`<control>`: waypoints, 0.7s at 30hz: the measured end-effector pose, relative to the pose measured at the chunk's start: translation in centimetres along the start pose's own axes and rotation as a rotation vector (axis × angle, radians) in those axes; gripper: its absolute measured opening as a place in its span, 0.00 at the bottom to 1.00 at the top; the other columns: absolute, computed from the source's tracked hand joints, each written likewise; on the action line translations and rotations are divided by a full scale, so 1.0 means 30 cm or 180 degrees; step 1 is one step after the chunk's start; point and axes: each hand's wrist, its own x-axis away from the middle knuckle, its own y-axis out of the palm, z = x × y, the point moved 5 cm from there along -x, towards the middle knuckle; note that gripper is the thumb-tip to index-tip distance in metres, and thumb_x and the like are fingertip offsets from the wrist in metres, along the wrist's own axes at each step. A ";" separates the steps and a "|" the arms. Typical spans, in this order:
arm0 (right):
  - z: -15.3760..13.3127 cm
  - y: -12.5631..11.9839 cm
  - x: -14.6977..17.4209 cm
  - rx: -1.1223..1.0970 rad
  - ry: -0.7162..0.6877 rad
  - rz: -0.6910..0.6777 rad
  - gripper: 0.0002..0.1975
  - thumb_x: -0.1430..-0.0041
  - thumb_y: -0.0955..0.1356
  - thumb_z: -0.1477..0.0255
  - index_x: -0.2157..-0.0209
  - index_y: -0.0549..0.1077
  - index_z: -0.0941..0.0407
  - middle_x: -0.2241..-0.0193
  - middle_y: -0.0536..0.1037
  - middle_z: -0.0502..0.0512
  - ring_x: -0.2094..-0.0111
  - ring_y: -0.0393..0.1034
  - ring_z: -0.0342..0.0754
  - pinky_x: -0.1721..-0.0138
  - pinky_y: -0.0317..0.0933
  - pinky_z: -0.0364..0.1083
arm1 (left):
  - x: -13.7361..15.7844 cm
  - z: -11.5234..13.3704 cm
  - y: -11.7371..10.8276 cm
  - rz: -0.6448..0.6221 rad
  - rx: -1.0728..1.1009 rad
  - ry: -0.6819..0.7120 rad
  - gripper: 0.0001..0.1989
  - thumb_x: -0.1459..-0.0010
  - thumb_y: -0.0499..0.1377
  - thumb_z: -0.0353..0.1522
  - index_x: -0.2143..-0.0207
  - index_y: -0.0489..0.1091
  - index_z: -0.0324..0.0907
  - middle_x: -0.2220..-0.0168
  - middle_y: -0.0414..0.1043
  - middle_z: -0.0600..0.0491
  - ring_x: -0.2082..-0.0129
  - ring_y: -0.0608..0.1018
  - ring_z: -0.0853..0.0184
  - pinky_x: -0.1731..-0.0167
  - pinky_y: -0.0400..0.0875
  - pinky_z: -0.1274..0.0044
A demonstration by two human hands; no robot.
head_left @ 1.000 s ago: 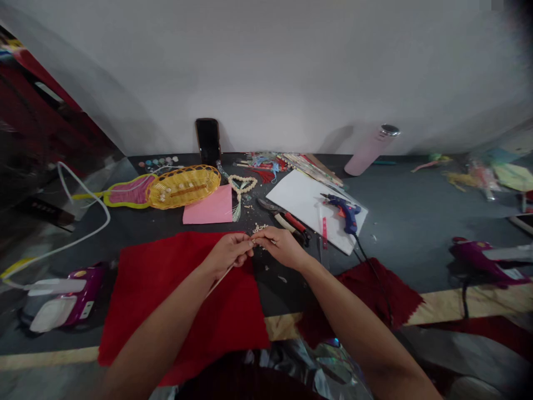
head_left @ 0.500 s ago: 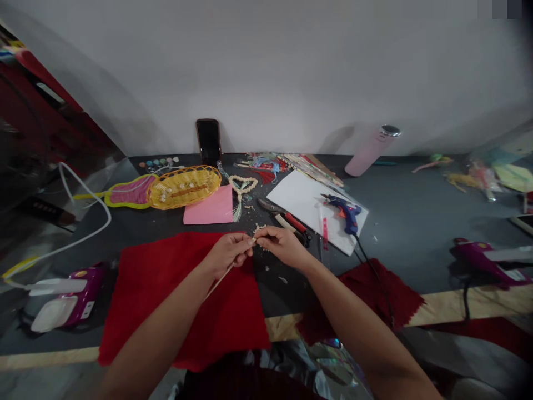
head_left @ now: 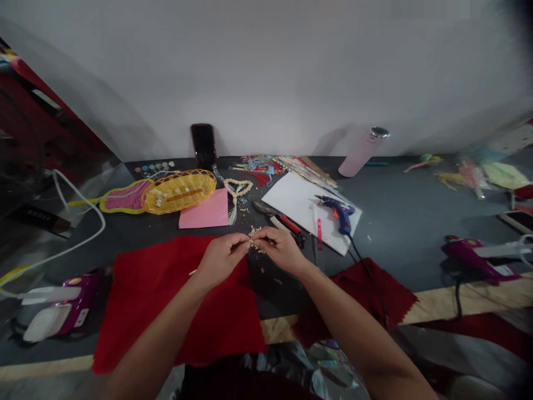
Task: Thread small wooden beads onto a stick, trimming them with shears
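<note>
My left hand (head_left: 222, 256) and my right hand (head_left: 278, 251) meet at the fingertips over the right edge of a red cloth (head_left: 145, 294). Both pinch closed around a tiny pale piece, mostly covered by the fingers, so its kind is unclear. Just beyond the fingertips lies a little heap of pale bits (head_left: 255, 230) on the dark table. The end of a thin pale stick (head_left: 192, 272) shows left of my left hand; the rest is hidden, and I cannot tell if the hand touches it.
Pliers with a red handle (head_left: 289, 223) and a blue glue gun (head_left: 343, 216) on a white board (head_left: 283, 191) lie to the right. Behind are a beaded loop with tassel (head_left: 237, 189), yellow basket (head_left: 179, 191), phone (head_left: 204, 145) and pink bottle (head_left: 362, 153). Purple devices stand at both sides.
The long pale stick that ran below my left hand is now mostly out of sight, with one end showing to the left. My hands remain together; the whole view has shifted slightly.
</note>
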 end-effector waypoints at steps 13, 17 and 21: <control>0.014 0.013 0.003 -0.0025 -0.0125 -0.0074 0.06 0.42 0.64 0.71 0.66 0.73 0.54 0.70 0.74 0.51 0.67 0.68 0.43 0.64 0.62 0.44 | 0.005 -0.030 0.015 0.0015 -0.0240 0.0075 0.12 0.42 0.49 0.37 0.66 0.69 0.42 0.72 0.72 0.55 0.71 0.73 0.69 0.69 0.64 0.80; 0.023 0.013 0.002 -0.0139 0.0022 -0.0175 0.07 0.42 0.64 0.70 0.66 0.73 0.54 0.69 0.75 0.51 0.67 0.68 0.43 0.64 0.61 0.44 | 0.008 -0.021 0.010 0.0014 -0.0254 0.0086 0.13 0.42 0.49 0.38 0.68 0.69 0.41 0.73 0.71 0.55 0.71 0.72 0.70 0.69 0.63 0.80; 0.041 0.007 0.005 -0.0328 0.0390 -0.0236 0.09 0.42 0.64 0.67 0.65 0.73 0.55 0.70 0.74 0.51 0.70 0.67 0.43 0.68 0.61 0.42 | 0.013 -0.013 0.005 0.0104 -0.0283 0.0054 0.13 0.42 0.49 0.39 0.65 0.69 0.42 0.71 0.72 0.54 0.70 0.72 0.69 0.69 0.63 0.79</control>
